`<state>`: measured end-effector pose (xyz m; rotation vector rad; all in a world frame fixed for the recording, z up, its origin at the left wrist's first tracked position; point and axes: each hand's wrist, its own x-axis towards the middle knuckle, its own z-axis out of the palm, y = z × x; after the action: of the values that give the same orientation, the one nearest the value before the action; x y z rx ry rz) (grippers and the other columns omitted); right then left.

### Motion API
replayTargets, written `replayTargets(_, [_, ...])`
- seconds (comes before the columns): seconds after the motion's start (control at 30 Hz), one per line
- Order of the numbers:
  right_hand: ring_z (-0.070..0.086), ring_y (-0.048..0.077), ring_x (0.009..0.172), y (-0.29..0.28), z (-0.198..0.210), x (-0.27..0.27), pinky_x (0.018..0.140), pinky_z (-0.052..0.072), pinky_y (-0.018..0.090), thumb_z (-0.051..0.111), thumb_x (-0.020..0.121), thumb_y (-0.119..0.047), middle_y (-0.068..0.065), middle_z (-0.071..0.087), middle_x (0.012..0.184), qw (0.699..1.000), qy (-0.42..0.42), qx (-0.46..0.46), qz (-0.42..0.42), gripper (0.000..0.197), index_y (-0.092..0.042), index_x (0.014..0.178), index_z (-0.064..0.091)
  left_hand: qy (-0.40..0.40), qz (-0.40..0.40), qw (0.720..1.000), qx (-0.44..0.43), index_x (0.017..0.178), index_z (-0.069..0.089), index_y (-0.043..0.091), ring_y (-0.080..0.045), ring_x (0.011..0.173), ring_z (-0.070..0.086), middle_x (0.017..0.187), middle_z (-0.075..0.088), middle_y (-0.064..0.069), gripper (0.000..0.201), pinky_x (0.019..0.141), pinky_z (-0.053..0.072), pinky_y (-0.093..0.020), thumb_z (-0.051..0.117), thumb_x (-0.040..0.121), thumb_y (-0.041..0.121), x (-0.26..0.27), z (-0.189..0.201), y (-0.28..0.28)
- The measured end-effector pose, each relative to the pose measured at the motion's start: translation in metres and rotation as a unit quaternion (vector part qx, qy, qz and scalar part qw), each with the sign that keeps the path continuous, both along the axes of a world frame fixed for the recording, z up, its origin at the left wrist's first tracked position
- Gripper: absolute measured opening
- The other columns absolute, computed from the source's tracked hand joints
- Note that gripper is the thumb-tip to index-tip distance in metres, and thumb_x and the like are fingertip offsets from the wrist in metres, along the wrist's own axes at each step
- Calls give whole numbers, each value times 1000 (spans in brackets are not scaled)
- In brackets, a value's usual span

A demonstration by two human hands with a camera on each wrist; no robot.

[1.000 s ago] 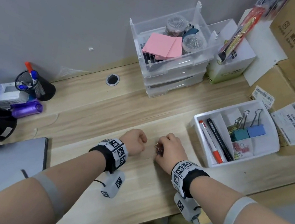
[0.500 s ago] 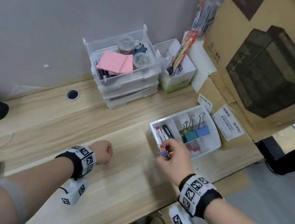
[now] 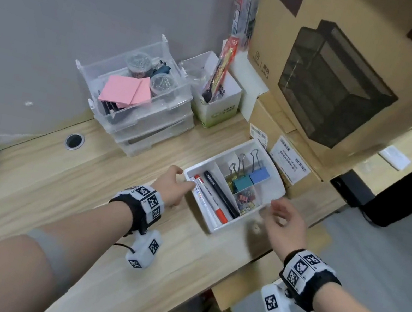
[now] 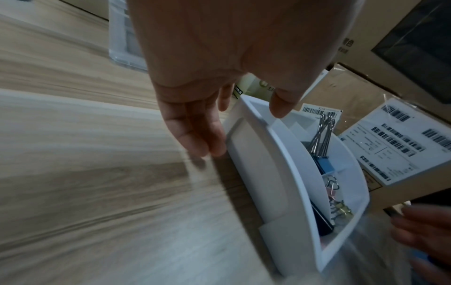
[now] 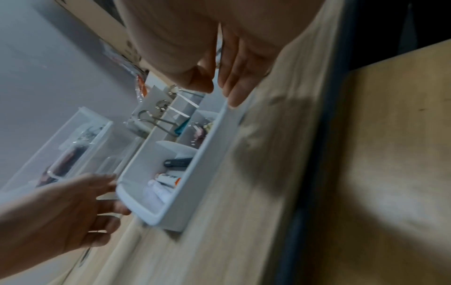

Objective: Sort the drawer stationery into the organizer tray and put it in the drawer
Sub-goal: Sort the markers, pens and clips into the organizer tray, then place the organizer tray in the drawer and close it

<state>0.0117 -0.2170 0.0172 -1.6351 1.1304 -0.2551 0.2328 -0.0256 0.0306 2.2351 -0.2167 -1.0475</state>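
Observation:
The white organizer tray (image 3: 214, 229) sits on the wooden desk. It holds a red-capped marker (image 3: 208, 201), a black pen (image 3: 221, 194), teal and blue binder clips (image 3: 250, 179) and small coloured clips (image 3: 244, 202). My left hand (image 3: 184, 182) is at the tray's left end. In the left wrist view its thumb (image 4: 280, 108) hangs over the rim of the tray (image 4: 256, 173) and its fingers (image 4: 202, 142) lie along the outer wall. My right hand (image 3: 270, 211) is open and empty by the tray's right side, and its fingertips (image 5: 234, 96) reach the rim of the tray (image 5: 195, 179).
A clear stacked drawer unit (image 3: 145, 120) stands behind the tray; its top drawer is open, with pink sticky notes (image 3: 125, 90) and jars inside. Cardboard boxes (image 3: 323, 75) crowd the right and back. A white-green box (image 3: 216, 108) stands beside the unit. The desk's edge runs just right of the tray.
My right hand held small clips over the tray; it is now empty and has shifted to the tray's right side. My left hand has left the desk, uncurled and reached the tray's left end.

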Motion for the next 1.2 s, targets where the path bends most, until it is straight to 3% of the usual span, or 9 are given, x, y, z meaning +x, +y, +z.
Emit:
replayTargets(0.2, [63, 31, 88, -8, -67, -96, 82, 48, 33, 56, 84, 4, 8, 67, 92, 986, 135, -38, -86, 20, -13, 91, 62, -4, 21, 1000, -14, 125, 48, 16, -22, 53, 63, 75, 72, -14, 45, 50, 51, -29, 61, 89, 39, 2, -8, -10])
replayTargets(0.33, [58, 32, 119, 18, -133, -170, 101, 45, 34, 48, 84, 0, 14, 61, 131, 944, 319, 29, 78, 41, -8, 121, 63, -9, 28, 999, -35, 119, 53, 18, -22, 56, 62, 76, 71, -13, 41, 57, 54, -35, 63, 88, 42, 1, -15, -13])
replayTargets(0.4, [47, 28, 133, 35, -153, -181, 111, 38, 34, 45, 85, -1, 10, 43, 150, 924, 338, 28, 178, 54, -10, 138, 51, -32, 37, 998, -44, 116, 53, 15, -23, 55, 61, 78, 70, -15, 37, 53, 55, -33, 60, 90, 42, -3, -21, -13])
replayTargets(0.5, [31, 28, 144, 50, -165, -174, 117, 29, 36, 43, 84, -1, 5, 20, 163, 896, 338, -4, 287, 68, -13, 151, 33, -57, 56, 995, -55, 114, 47, 13, -28, 56, 61, 82, 68, -16, 35, 61, 59, -45, 52, 91, 38, -15, -30, -15])
replayTargets(0.6, [31, 29, 142, 54, -178, -165, 114, 34, 38, 42, 81, 1, 0, 10, 165, 894, 325, -19, 308, 76, -15, 153, 24, -66, 79, 993, -51, 116, 42, 10, -27, 51, 57, 74, 62, -13, 34, 57, 54, -41, 48, 90, 32, -22, -39, -20])
replayTargets(0.77, [35, 27, 135, 51, -198, -164, 99, 44, 40, 47, 82, -6, -4, 15, 163, 875, 364, -77, 310, 72, -19, 150, 28, -103, 135, 985, -19, 125, 52, -5, -24, 39, 51, 64, 58, -14, 65, 37, 43, -24, 41, 77, 36, -21, -62, -27])
replayTargets(0.97, [40, 28, 134, 55, -189, -202, 99, 47, 39, 46, 88, -17, -10, -3, 165, 849, 411, -22, 332, 76, -21, 155, 12, -36, 132, 991, -8, 138, 40, -7, -28, 37, 57, 55, 64, -17, 81, 44, 54, -38, 43, 68, 32, -21, -53, -34])
replayTargets(1.1, [44, 28, 128, 43, -182, -248, 101, 47, 38, 46, 88, -10, -10, -9, 165, 793, 456, -20, 404, 84, -21, 157, 0, -8, 125, 992, 18, 109, 56, -5, -25, 35, 53, 63, 62, -19, 43, 45, 55, -35, 47, 74, 20, -39, -35, -36])
replayTargets(1.2, [33, 30, 140, 39, -175, -280, 108, 43, 40, 51, 88, -6, -10, -14, 164, 735, 516, -16, 440, 91, -20, 156, -9, 2, 101, 994, 42, 77, 56, 3, -18, 29, 40, 46, 52, -9, 15, 41, 41, -24, 46, 76, 14, -50, -29, -32])
